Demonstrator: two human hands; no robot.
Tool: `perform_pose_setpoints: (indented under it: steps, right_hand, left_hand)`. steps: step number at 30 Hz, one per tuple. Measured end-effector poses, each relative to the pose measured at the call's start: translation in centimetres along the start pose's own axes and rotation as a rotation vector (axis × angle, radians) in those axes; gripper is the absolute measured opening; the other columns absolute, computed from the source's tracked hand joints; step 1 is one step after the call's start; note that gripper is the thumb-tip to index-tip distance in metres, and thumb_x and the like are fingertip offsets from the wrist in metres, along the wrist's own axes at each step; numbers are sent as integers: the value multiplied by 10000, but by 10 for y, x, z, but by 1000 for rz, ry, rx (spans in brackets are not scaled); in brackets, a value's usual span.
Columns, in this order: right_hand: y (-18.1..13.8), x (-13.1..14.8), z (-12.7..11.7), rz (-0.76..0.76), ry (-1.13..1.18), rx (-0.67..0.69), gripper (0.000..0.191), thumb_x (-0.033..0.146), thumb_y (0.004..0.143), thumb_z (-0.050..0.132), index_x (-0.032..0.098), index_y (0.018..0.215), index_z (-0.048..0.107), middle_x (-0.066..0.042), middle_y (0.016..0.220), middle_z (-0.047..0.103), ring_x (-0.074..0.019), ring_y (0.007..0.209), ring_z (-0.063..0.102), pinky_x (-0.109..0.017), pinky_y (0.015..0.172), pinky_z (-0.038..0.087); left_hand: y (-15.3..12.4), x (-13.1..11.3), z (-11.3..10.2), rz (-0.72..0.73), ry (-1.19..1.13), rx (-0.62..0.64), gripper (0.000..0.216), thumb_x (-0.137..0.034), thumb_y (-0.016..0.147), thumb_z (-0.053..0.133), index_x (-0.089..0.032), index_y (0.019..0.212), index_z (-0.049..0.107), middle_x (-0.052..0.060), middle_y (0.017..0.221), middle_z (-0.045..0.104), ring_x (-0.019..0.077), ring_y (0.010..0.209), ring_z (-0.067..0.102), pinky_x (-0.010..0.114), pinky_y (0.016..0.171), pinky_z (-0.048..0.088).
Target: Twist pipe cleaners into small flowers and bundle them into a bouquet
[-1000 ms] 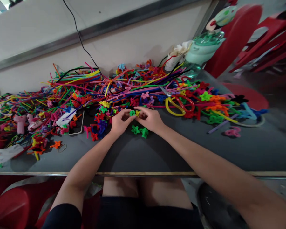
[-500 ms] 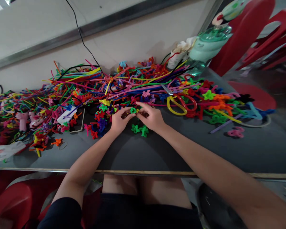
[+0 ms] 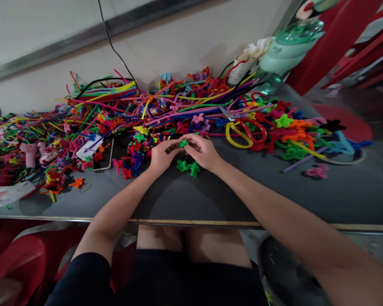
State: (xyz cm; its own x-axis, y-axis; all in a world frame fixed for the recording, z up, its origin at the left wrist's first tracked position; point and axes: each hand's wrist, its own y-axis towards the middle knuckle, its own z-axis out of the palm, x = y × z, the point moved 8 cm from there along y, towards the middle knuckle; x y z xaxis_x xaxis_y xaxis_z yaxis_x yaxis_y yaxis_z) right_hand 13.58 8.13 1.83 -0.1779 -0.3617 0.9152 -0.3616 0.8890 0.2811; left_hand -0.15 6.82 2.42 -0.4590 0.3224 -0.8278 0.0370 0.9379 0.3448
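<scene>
My left hand (image 3: 161,156) and my right hand (image 3: 203,151) meet at the middle of the grey table (image 3: 210,199). Both pinch a small green pipe-cleaner flower (image 3: 183,143) between their fingertips. Just below them, on the table, lie two finished green flowers (image 3: 188,166). Directly behind the hands spreads a big heap of coloured pipe cleaners and small twisted flowers (image 3: 166,114).
Scissors with yellow and red handles (image 3: 242,132) lie right of my hands. A pink flower (image 3: 317,171) sits alone at the right. A mint-green bottle (image 3: 284,46) and red plastic chairs (image 3: 338,38) stand at the far right. A black cable (image 3: 115,46) runs up the wall.
The hands stay together on the green flower, fingers working it slightly. The camera has tilted a little, shifting the scene upward in view.
</scene>
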Motion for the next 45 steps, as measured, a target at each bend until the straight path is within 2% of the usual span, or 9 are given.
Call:
perform_pose_setpoints:
  steps: [4, 8, 15, 20, 23, 39, 45]
  right_hand:
    - [0, -6, -1, 48, 2, -62, 314, 355, 826, 572, 172, 1070, 640, -62, 855, 689, -149, 640, 614, -280, 574, 493]
    - [-2, -1, -5, 25, -76, -150, 319, 397, 812, 602, 152, 1000, 681, -82, 851, 709, -183, 708, 645, -295, 601, 497]
    - [-5, 15, -16, -84, -204, -238, 266, 385, 826, 595, 174, 934, 717, -65, 874, 738, -182, 742, 662, -280, 622, 497]
    - [-5, 20, -14, -172, -286, -242, 220, 304, 816, 601, 174, 928, 739, -58, 872, 747, -173, 704, 667, -278, 598, 496]
    - [-6, 19, -14, -186, -330, -253, 205, 274, 799, 614, 181, 925, 746, -49, 842, 749, -170, 676, 669, -288, 613, 512]
    - [-6, 12, -15, -136, -320, -256, 210, 228, 784, 627, 199, 940, 764, -43, 848, 763, -200, 739, 715, -328, 692, 574]
    - [-5, 10, -15, -102, -253, -249, 219, 291, 832, 612, 204, 953, 772, -49, 897, 767, -201, 720, 720, -332, 683, 583]
  left_hand:
    - [-1, 3, 2, -30, -5, 42, 274, -163, 771, 691, -229, 1036, 710, 27, 950, 748, 144, 809, 699, 262, 701, 564]
    - [0, -2, 4, -15, -19, 89, 325, -179, 744, 720, -215, 1065, 685, 36, 959, 742, 147, 836, 703, 251, 731, 567]
    - [-1, -11, 5, 52, -99, 129, 379, -371, 791, 685, -180, 1117, 653, 63, 942, 731, 138, 776, 681, 200, 564, 498]
    - [2, 1, -1, 11, -93, -20, 262, -411, 732, 742, -182, 851, 695, 18, 737, 704, 106, 633, 623, 212, 542, 472]
    - [2, 5, 0, -6, -106, -33, 233, -402, 733, 737, -178, 752, 676, 8, 671, 679, 96, 583, 593, 220, 534, 470]
    - [-1, -1, 2, 9, -46, -5, 145, -303, 797, 662, -162, 771, 684, 24, 698, 702, 103, 594, 615, 230, 554, 477]
    - [0, -8, 3, 87, -7, 27, 149, -271, 844, 586, -164, 787, 672, 12, 685, 676, 101, 606, 590, 226, 561, 445]
